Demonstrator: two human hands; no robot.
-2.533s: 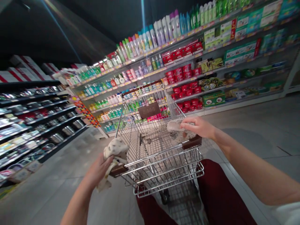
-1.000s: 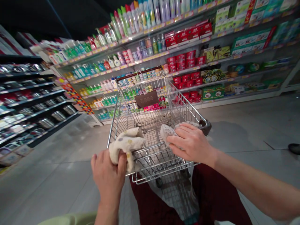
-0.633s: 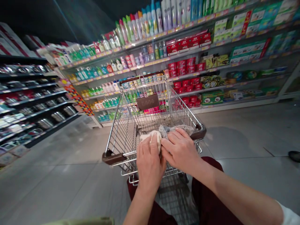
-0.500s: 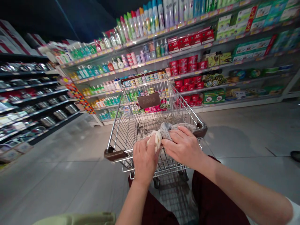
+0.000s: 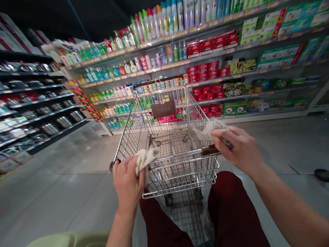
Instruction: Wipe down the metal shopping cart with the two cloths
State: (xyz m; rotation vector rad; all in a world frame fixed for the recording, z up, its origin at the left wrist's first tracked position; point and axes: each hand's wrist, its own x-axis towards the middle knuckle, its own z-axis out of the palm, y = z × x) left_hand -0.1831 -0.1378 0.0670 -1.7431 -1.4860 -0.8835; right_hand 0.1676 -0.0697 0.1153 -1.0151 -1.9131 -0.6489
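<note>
Visibly, the left grip pinches a soft cream cloth left of centre; the right grip pinches a pale-grey patterned cloth right of centre, near a silver wire cart.

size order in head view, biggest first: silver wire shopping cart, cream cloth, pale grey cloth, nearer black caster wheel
1. Shopping cart
2. Cream cloth and pale grey cloth: too alike to rank, both partly hidden
3. Nearer caster wheel
</note>
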